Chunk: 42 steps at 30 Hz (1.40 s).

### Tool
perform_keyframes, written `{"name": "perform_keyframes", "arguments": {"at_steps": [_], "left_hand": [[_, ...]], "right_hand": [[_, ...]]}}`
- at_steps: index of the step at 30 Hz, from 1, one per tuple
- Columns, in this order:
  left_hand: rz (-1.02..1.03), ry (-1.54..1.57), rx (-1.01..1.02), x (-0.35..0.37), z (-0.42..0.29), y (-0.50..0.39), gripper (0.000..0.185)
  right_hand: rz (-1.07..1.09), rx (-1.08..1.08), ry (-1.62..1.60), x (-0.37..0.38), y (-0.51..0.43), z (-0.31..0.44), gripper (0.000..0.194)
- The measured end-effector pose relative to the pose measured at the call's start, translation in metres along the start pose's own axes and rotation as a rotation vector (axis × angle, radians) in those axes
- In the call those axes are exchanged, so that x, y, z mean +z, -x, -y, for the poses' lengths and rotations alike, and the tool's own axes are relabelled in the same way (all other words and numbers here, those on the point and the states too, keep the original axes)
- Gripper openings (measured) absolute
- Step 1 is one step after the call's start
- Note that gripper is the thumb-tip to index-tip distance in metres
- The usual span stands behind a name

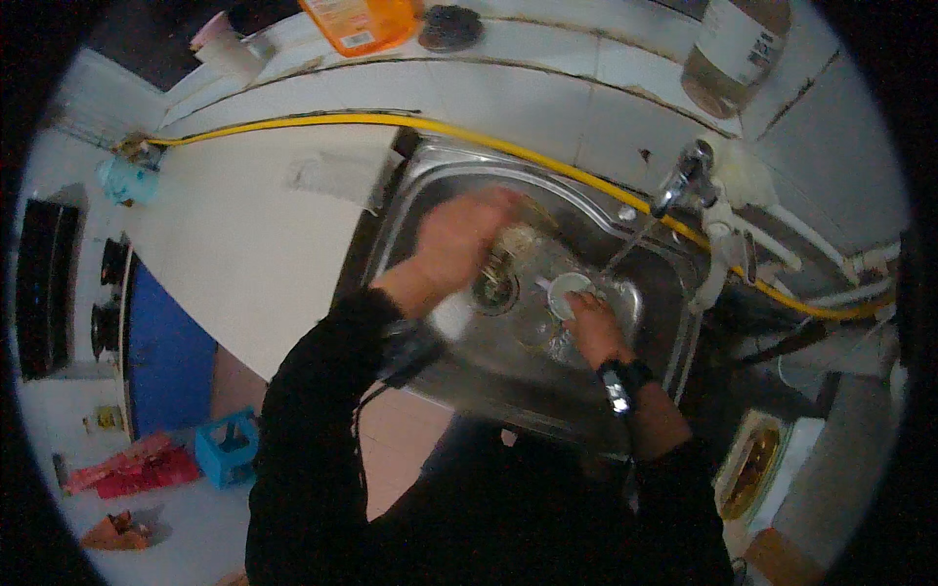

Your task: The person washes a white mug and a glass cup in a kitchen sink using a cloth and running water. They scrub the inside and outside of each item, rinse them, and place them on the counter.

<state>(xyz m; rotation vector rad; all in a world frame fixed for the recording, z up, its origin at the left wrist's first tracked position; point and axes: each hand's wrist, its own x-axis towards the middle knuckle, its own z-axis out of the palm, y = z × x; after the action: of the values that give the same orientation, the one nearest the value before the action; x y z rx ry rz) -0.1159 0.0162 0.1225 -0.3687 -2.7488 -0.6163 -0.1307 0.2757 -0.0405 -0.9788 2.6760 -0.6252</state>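
Note:
Below me is a stainless steel sink [506, 373] with a round drain [497, 287]. My right hand [597, 329], with a watch on its wrist, grips a small white cup [563, 287] low in the basin. Water runs in a thin stream from the metal tap [685, 179] and comes down close to the cup. My left hand [465, 238] is over the left part of the sink, blurred by motion. Beside its fingers is a pale yellowish blurred patch [524, 242] that I cannot make out. Whether the left hand holds anything is unclear.
A yellow hose [469, 135] runs along the tiled wall behind the sink. A white counter [249, 220] adjoins on the left. An orange container [366, 26], a dark scrubber-like lump [451, 28] and a clear bottle [733, 62] stand on the ledge. White pipes [762, 238] are at right.

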Motion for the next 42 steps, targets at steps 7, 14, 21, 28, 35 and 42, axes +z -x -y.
{"name": "perform_keyframes", "arguments": {"at_steps": [7, 14, 21, 28, 35, 42], "left_hand": [[-0.756, 0.97, -0.806, -0.037, 0.068, 0.039, 0.026], [-1.229, 0.913, -0.937, -0.067, 0.141, 0.094, 0.019], [-1.311, 0.903, -0.953, -0.043, 0.208, 0.142, 0.02], [-1.321, 0.55, -1.149, -0.052, 0.2, 0.137, 0.029], [-0.737, 0.113, -1.286, -0.09, 0.182, 0.148, 0.026], [-0.631, 0.677, -0.952, -0.109, 0.191, 0.187, 0.036]], "right_hand": [[0.212, -0.092, 0.395, 0.038, -0.015, -0.014, 0.024], [0.271, -0.004, 0.599, 0.063, -0.033, -0.014, 0.013], [0.28, 0.226, 0.081, -0.005, -0.022, -0.003, 0.025], [0.151, 0.425, -1.04, -0.008, 0.007, -0.039, 0.029], [0.05, 0.507, -1.128, -0.025, 0.023, -0.037, 0.038], [0.057, 0.705, -1.448, -0.079, 0.03, 0.001, 0.045]]}}
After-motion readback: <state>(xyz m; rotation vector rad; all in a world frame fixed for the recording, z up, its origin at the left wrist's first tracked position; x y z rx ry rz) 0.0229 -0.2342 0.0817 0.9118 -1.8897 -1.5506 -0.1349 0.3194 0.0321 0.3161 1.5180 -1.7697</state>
